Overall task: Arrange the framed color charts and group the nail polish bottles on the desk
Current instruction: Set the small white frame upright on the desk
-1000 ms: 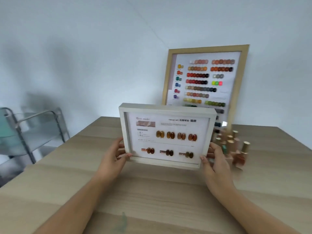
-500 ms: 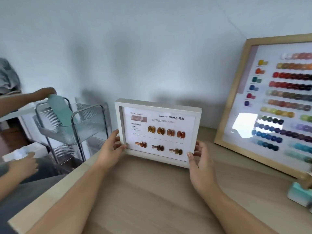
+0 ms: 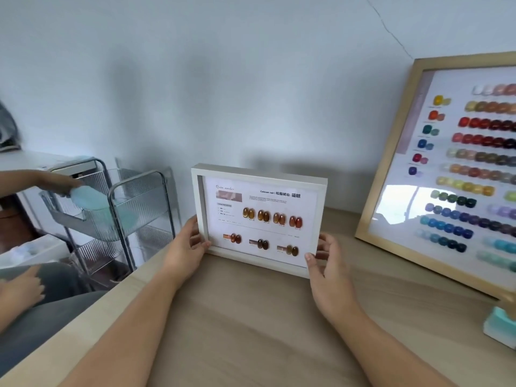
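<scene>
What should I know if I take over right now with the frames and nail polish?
Left hand: grips the small white frame by its left edge.
Right hand: holds its lower right corner.
The frame stands upright on the desk, near the wall; the big wooden chart stands to its right.
Done: both charts are up.
Left: release the small frame, then group the bottles; only a teal thing, maybe a bottle, shows at the right edge.

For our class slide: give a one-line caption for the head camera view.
Left hand and right hand hold a small white-framed chart upright on the desk, beside a large wood-framed chart.
</scene>
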### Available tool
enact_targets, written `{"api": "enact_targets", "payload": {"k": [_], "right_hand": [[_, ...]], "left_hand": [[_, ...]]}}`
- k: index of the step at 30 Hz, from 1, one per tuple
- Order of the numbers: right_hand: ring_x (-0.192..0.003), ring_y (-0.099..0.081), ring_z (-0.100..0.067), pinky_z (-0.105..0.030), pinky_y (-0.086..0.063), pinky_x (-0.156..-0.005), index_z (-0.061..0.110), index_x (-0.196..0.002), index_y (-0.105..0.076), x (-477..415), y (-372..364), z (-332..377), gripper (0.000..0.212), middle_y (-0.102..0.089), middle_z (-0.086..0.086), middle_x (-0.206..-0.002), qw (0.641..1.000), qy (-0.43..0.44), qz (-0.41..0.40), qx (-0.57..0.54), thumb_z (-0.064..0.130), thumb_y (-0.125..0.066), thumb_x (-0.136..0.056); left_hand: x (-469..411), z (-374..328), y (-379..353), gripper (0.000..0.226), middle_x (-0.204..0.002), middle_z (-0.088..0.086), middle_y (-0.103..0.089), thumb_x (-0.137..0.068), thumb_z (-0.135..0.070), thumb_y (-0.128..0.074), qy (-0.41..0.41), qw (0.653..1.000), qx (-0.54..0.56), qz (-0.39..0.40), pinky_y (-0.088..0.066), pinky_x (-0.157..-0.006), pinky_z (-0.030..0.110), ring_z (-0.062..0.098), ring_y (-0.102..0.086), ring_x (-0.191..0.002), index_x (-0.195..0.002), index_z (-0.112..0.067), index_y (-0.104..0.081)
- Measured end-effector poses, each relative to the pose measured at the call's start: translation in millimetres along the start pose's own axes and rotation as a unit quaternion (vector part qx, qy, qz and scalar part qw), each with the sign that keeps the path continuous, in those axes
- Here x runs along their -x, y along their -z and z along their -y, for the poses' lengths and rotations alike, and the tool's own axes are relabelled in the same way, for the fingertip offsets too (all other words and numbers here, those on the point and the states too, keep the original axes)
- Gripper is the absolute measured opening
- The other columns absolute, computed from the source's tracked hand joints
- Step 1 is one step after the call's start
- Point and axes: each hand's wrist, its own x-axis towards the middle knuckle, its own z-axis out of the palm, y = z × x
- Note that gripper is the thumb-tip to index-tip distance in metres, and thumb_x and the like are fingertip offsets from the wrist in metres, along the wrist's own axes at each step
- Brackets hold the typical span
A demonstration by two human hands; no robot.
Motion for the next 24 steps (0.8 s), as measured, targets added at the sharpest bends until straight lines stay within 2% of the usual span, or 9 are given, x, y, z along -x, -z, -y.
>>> {"api": "enact_targets", "payload": {"k": [2,5,7,9,14,17,20,24], "right_hand": [[-0.105,-0.048,-0.005,-0.027,-0.042,-0.091,0.028,-0.129,-0.037,5.6,4.4,1.3,0.044,-0.05,0.011,-0.114,1.0,-0.013,0.001,0.002,0.023,-0.056,-0.09],[-0.11,-0.046,-0.008,-0.031,-0.042,-0.096,0.027,-0.128,-0.039,19.0,19.3,3.4,0.043,-0.048,0.007,-0.117,1.0,0.0,-0.005,0.002,0.022,-0.056,-0.089],[-0.108,-0.048,-0.004,-0.025,-0.042,-0.094,0.03,-0.122,-0.042,31.0,34.5,3.9,0.038,-0.05,0.007,-0.114,1.0,0.023,-0.013,-0.001,0.02,-0.057,-0.088],[-0.104,-0.048,0.003,-0.014,-0.04,-0.088,0.036,-0.114,-0.043,46.1,55.5,3.2,0.035,-0.053,0.01,-0.111,0.999,0.045,-0.018,-0.001,0.018,-0.058,-0.087],[-0.081,-0.055,-0.004,-0.019,-0.044,-0.071,0.045,-0.099,-0.047,89.7,125.1,-6.4,0.029,-0.056,0.017,-0.09,0.996,0.067,-0.034,0.037,0.025,-0.06,-0.084],[-0.084,-0.055,-0.004,-0.017,-0.045,-0.067,0.047,-0.1,-0.045,113.0,176.1,-14.4,0.024,-0.054,0.019,-0.09,0.992,0.08,-0.043,0.091,0.034,-0.057,-0.083],[-0.081,-0.057,-0.008,-0.017,-0.046,-0.07,0.044,-0.099,-0.047,130.2,231.3,-28.3,0.032,-0.055,0.016,-0.091,0.987,0.08,-0.08,0.117,0.021,-0.063,-0.082],[-0.078,-0.058,-0.01,-0.012,-0.043,-0.068,0.04,-0.097,-0.048,140.2,290.9,-46.9,0.038,-0.058,0.009,-0.09,0.976,0.042,-0.144,0.155,0.011,-0.067,-0.08]], "left_hand": [[11.7,-5.6,-3.8,0.07,-0.121,-0.004,-0.048,-0.084,-0.006,-0.065,0.001,1.0,-0.006,-0.025,-0.039,-0.094,0.027,0.012,-0.049,-0.112,-0.14,-0.029,-0.029],[35.7,-17.4,-10.6,0.07,-0.121,-0.005,-0.046,-0.078,-0.011,-0.072,-0.029,0.993,-0.046,-0.106,-0.037,-0.1,0.032,0.011,-0.046,-0.114,-0.136,-0.022,-0.034],[56.4,-26.7,-18.3,0.062,-0.121,-0.004,-0.049,-0.076,-0.013,-0.073,-0.046,0.987,-0.056,-0.141,-0.039,-0.098,0.033,0.012,-0.048,-0.113,-0.129,-0.02,-0.04],[79.4,-38.8,-30.9,0.054,-0.116,-0.003,-0.053,-0.077,-0.014,-0.073,-0.067,0.986,-0.058,-0.143,-0.041,-0.092,0.029,0.01,-0.05,-0.108,-0.121,-0.023,-0.044],[130.8,-77.6,-87.9,0.045,-0.103,-0.011,-0.056,-0.077,-0.013,-0.072,-0.112,0.99,-0.046,-0.067,-0.041,-0.079,0.019,0.002,-0.053,-0.1,-0.109,-0.03,-0.046],[150.8,-103.1,-137.9,0.046,-0.101,-0.011,-0.058,-0.074,-0.012,-0.074,-0.139,0.99,-0.03,-0.002,-0.042,-0.076,0.013,-0.002,-0.055,-0.098,-0.107,-0.03,-0.048],[165.4,-131.9,-194.0,0.045,-0.104,-0.014,-0.056,-0.075,-0.017,-0.074,-0.155,0.986,-0.017,0.06,-0.039,-0.076,0.008,-0.004,-0.053,-0.1,-0.108,-0.031,-0.047],[182.5,-165.0,-257.5,0.043,-0.106,-0.017,-0.052,-0.076,-0.022,-0.072,-0.178,0.976,-0.004,0.127,-0.04,-0.079,0.009,-0.004,-0.05,-0.102,-0.109,-0.033,-0.047]]}}
